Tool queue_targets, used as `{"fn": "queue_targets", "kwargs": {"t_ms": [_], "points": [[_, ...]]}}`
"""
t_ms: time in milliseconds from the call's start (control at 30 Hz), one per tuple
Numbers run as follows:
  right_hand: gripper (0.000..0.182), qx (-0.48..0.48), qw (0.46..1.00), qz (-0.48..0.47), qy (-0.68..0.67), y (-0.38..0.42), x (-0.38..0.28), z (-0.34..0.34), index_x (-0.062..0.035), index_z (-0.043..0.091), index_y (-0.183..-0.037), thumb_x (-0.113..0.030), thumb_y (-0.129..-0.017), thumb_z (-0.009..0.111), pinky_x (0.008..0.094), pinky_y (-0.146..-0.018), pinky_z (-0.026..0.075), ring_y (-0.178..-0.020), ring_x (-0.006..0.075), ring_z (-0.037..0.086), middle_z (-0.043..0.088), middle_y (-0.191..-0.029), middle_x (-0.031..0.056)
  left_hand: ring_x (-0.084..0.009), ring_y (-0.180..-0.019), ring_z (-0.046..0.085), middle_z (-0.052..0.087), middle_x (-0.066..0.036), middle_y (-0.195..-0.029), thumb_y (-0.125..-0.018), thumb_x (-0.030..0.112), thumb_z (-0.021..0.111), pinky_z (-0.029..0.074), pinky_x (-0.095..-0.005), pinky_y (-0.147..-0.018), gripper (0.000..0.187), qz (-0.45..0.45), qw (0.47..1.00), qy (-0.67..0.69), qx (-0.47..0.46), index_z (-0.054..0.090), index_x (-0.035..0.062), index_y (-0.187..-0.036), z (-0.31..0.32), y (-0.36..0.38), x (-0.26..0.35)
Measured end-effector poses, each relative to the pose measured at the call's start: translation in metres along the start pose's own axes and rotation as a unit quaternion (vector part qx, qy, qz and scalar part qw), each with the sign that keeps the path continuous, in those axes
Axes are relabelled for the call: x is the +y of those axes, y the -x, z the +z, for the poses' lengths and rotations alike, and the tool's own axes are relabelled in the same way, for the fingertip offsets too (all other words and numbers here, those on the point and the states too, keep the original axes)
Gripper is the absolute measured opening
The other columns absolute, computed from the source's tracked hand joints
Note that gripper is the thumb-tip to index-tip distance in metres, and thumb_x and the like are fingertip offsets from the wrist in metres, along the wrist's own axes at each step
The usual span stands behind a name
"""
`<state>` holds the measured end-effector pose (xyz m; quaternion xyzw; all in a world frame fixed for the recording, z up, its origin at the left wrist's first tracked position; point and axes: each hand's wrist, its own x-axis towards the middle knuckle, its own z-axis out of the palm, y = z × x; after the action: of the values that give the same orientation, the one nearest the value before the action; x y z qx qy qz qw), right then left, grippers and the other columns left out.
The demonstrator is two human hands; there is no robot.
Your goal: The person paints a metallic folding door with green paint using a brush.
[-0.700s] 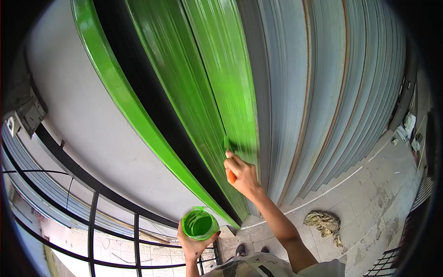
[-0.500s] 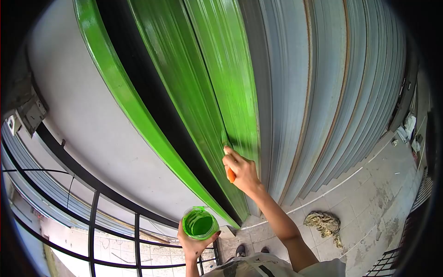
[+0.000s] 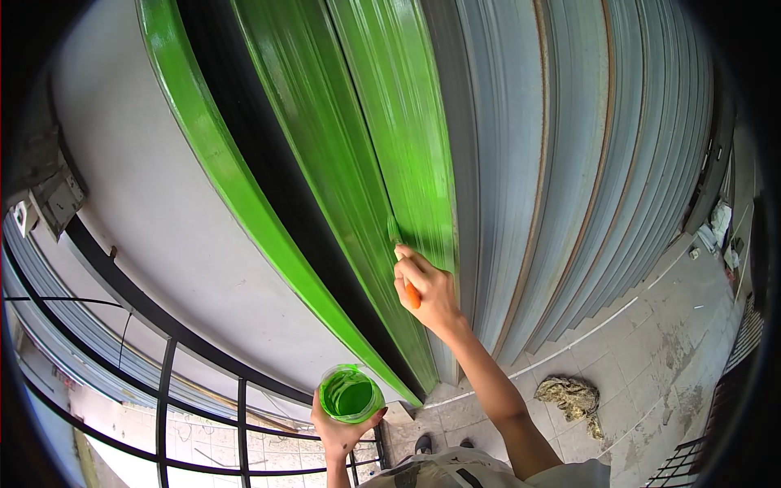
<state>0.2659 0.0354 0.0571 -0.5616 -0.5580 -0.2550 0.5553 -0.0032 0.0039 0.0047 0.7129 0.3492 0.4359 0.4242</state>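
Brush point(image 3: 413, 296), clasped in your right hand point(image 3: 428, 286), touches the green panel point(image 3: 404, 122), while your left hand point(image 3: 335, 437) grips the tub point(image 3: 355, 419) mouth-up, presumably so paint point(image 3: 352, 396) sits close.

A plain white wall point(image 3: 171, 195) fills the left side, with a grey metal box point(image 3: 58, 202) near its outer edge. Below it curves a black railing point(image 3: 168, 358), the ground beyond washed out by bright daylight. The pale tiled floor point(image 3: 626, 358) spreads at lower right, smudged with dark stains (a crumpled, mottled heap point(image 3: 568, 397) lies there too), and a dark grille point(image 3: 679, 465) stands near the corner.
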Motion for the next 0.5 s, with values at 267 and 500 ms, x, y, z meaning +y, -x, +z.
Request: {"fn": "queue_targets", "kwargs": {"t_ms": [267,500], "points": [[0.017,0.027,0.999,-0.004,-0.04,-0.013,0.001,-0.008,-0.0069,0.055,-0.08,0.002,-0.075,0.068,0.029,-0.052,0.055,-0.069,0.0228,0.07,0.069,-0.112,0.013,-0.0227,-0.099,0.066,0.066,-0.014,-0.108,-0.054,0.025,0.094,0.053,-0.0368,-0.092,0.085,0.007,1.0,0.011,0.009,0.052,-0.0056,-0.121,0.0,0.0,0.005],[0.018,0.029,0.999,-0.015,-0.036,-0.03,-0.001,-0.014,-0.0067,0.054,-0.081,0.002,-0.074,0.068,0.029,-0.051,0.054,-0.064,0.0209,0.068,0.069,-0.11,0.0102,-0.0229,-0.099,0.066,0.066,-0.015,-0.108,-0.053,0.025,0.094,0.053,-0.0371,-0.092,0.085,0.012,1.0,0.006,0.018,0.052,-0.0058,-0.12,-0.001,-0.002,0.005]]}}
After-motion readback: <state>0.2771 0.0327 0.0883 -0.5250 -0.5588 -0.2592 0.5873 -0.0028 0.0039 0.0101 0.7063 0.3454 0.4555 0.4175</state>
